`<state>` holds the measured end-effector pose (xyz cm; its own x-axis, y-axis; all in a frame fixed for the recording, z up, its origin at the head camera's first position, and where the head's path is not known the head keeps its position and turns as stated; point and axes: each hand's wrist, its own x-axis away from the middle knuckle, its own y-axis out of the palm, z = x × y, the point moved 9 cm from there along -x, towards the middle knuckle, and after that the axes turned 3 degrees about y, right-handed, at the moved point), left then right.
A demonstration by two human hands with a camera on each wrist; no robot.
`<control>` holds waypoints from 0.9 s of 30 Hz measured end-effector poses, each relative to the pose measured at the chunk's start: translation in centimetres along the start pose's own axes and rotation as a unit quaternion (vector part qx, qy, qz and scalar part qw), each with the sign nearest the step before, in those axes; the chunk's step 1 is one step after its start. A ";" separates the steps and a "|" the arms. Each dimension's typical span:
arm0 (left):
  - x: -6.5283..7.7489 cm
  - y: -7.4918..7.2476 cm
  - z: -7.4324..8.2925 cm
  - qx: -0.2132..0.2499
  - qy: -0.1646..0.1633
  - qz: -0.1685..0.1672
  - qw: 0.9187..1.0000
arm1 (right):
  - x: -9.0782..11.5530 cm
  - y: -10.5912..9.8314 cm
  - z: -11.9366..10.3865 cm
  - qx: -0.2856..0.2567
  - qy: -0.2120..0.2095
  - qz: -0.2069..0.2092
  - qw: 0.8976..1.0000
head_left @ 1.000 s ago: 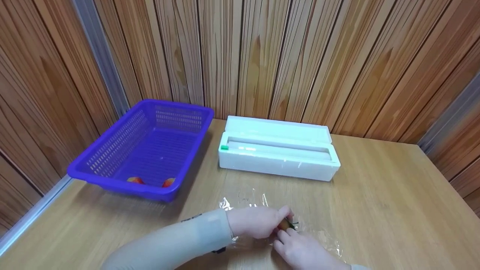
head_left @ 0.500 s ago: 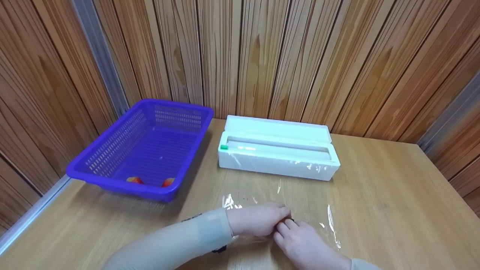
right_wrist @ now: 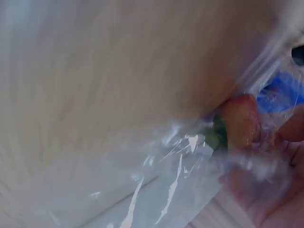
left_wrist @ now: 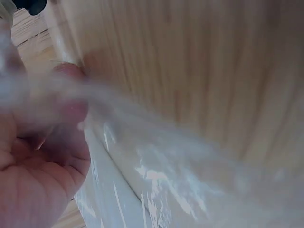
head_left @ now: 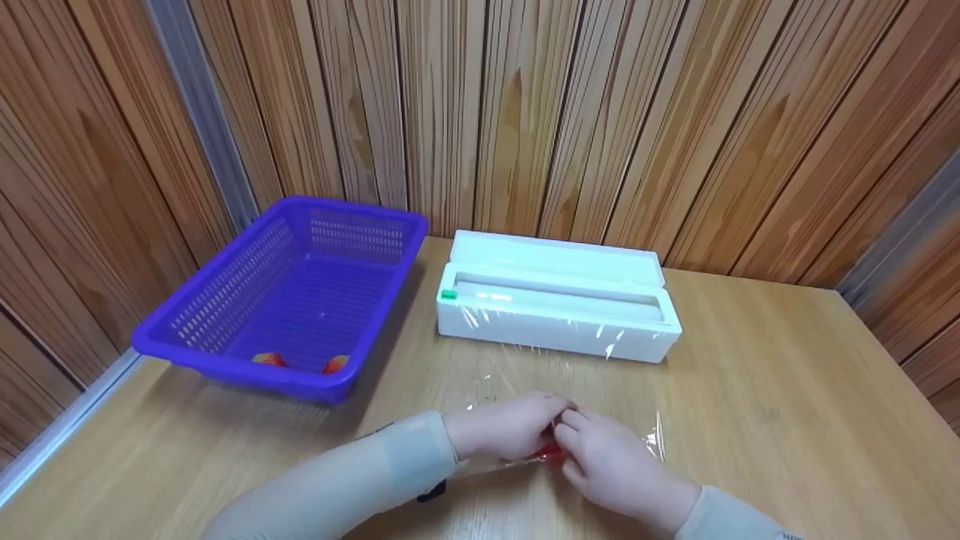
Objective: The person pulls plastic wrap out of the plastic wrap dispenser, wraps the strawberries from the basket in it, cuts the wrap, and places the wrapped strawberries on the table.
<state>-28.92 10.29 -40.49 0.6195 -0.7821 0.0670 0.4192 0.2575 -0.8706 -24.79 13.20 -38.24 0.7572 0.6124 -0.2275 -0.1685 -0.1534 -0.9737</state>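
You cup a red fruit with a dark green leafy top toward the near side of a wooden tabletop, well in from its left edge. The fruit's smooth skin shades from red to paler pink in the right wrist view, where clear film crosses it in shiny creases; from the head view, only a sliver of red shows between your hands. Your right hand holds the fruit in bent fingers; your left hand curls its fingers on the film (whether they also grip the fruit, you cannot tell). Your pale sleeves reach the wrists, a small black item beneath the left one.

The film stretches, glinting, over the pale, straight-grained tabletop to a long white box near the back edge, its lid tipped back, a pale roll inside and a green tab at its left end. Toward the tabletop's left edge, two red-and-yellow fruits sit apart at the near end of a purple basket with slotted sides. Behind, brown wood-look panels line the room, with grey metal strips at the corners.
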 end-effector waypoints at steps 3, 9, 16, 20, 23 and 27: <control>0.1 -0.4 -0.3 0.010 -0.011 0.014 1.000 | -0.5 0.2 1.1 -0.070 0.038 -0.008 0.997; 0.6 -0.8 -0.8 0.025 -0.028 0.032 0.999 | -0.8 1.0 3.2 -0.184 0.109 -0.033 0.976; 0.6 -0.6 -1.0 -0.024 -0.024 0.047 0.998 | -0.9 2.1 4.9 -0.278 0.181 -0.057 0.942; 0.2 -0.5 -1.2 -0.028 -0.029 0.053 0.998 | -1.0 2.4 5.2 -0.311 0.188 -0.060 0.930; 0.0 -0.5 -1.3 -0.024 -0.032 0.052 0.998 | -0.9 2.3 5.6 -0.325 0.201 -0.065 0.922; -0.1 -0.4 -1.5 -0.011 -0.040 0.044 0.998 | 0.1 1.5 6.0 -0.265 0.214 -0.065 0.938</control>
<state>-30.10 9.39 -40.90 0.7048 -0.7089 0.0268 0.3456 0.3101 -0.8857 -28.74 17.69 -39.77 0.9527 0.3026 0.0287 0.1941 -0.5330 -0.8235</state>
